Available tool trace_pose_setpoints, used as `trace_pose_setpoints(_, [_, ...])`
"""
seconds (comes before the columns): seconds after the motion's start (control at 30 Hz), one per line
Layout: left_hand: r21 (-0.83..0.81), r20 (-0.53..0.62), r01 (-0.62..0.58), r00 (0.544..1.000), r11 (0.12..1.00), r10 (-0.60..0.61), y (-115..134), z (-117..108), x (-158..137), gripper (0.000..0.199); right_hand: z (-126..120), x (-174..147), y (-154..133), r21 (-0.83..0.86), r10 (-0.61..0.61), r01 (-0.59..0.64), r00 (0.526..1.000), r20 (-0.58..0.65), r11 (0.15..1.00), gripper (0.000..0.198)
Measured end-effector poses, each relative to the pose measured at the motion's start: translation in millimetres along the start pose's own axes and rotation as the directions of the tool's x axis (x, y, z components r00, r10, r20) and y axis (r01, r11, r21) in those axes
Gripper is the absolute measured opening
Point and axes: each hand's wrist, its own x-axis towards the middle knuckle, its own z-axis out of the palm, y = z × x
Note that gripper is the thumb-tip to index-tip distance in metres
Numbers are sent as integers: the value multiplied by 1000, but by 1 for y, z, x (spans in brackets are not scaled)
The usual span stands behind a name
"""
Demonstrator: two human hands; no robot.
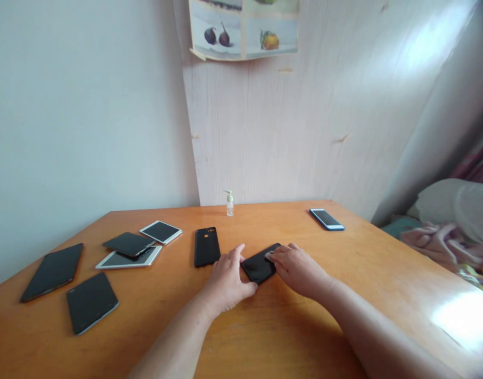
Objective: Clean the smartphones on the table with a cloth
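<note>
A black smartphone (259,266) lies on the wooden table, its dark glossy face up and turned at a slant. My left hand (230,281) grips its left end, with the thumb at the near edge and the fingers by the far corner. Over the right end, my right hand (294,267) has its fingers pressed together on a small whitish piece of cloth or pad (269,256), mostly hidden beneath the fingertips. Just left of the phone rests a black phone case (207,247) with a round hole and a camera cutout. Behind stands a small clear pump bottle (230,204).
Several tablets lie at the left: a large dark one (54,271), a smaller dark one (92,302), a dark one (129,244) overlapping a white one (111,260), and a small white one (161,231). A blue-edged phone (326,219) sits far right. A wall borders the table's back.
</note>
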Motion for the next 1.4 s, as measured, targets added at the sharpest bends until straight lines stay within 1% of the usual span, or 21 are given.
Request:
trace_pose_setpoints(0.13, [-3,-2,3,1000,1000,-3,-1,1,1,95,5,-5,-18,59,-196,196,981,-6,979,36])
trace_pose_setpoints(0.17, [-5,-5,0,1000,1000,0,-2,2,1,95,7,-5,-21,46,-201,201,980,-9,978,38])
trace_pose_setpoints(0.2, [-8,-7,-2,1000,1000,2,-2,2,1,95,9,-4,-21,23,-176,177,984,-12,984,40])
trace_pose_setpoints(0.3, [-20,-14,-6,1000,1000,5,-3,4,1,97,14,2,-10,-67,0,-2,1000,-18,998,45])
trace_pose_setpoints(0.37, [-30,-25,-5,1000,1000,5,-4,5,1,100,17,5,-3,-85,71,-71,997,-9,994,47])
trace_pose_setpoints(0.43, [-45,-41,-13,999,999,11,-4,6,1,104,20,5,-5,-45,28,-26,999,25,999,47])
trace_pose_setpoints(0.53, [-93,-64,-38,997,995,32,-5,8,1,108,24,4,-17,38,-114,111,990,80,993,47])
trace_pose_setpoints(0.6, [-135,-78,-55,996,989,45,-7,9,1,109,26,6,-20,41,-123,120,989,83,992,48])
trace_pose_setpoints(0.67, [-166,-78,-67,995,984,55,-8,10,2,110,26,10,-12,8,-45,45,996,71,999,49])
trace_pose_setpoints(0.73, [-165,-55,-63,997,984,54,-9,10,2,112,25,13,3,-34,66,-64,996,65,997,50])
trace_pose_setpoints(0.83, [-116,-21,-46,999,992,44,-8,10,3,111,24,16,25,-83,230,-226,972,43,970,50])
trace_pose_setpoints(0.9, [-82,-31,-43,999,996,41,-7,10,2,111,25,16,29,-86,269,-266,963,28,960,50])
trace_pose_setpoints(0.97, [-63,-44,-44,998,997,41,-5,9,2,107,27,14,24,-58,219,-217,975,39,974,51])
trace_pose_setpoints(1.07, [-54,-37,-44,998,998,42,-4,7,2,97,29,10,5,6,54,-55,996,67,998,52])
trace_pose_setpoints(1.13, [-54,-32,-44,999,998,42,-4,6,2,92,28,7,-4,27,-43,41,996,75,999,52])
trace_pose_setpoints(1.17, [-55,-33,-45,999,998,43,-5,5,2,91,27,5,-6,25,-67,66,995,75,998,51])
trace_pose_setpoints(1.2, [-54,-35,-46,998,997,44,-5,5,2,91,26,4,-5,12,-60,59,996,70,998,51])
trace_pose_setpoints(1.23, [-53,-39,-46,998,998,44,-6,5,2,90,24,4,-1,-11,-19,20,998,58,1000,50])
trace_pose_setpoints(1.27, [-51,-43,-47,998,998,45,-6,5,3,89,23,4,4,-41,46,-44,998,43,998,49])
trace_pose_setpoints(1.33, [-43,-53,-49,998,998,47,-6,6,3,88,19,4,16,-98,193,-191,981,9,977,48])
trace_pose_setpoints(1.4, [-26,-60,-51,997,998,49,-5,6,2,88,16,5,22,-125,270,-268,963,-5,955,48])
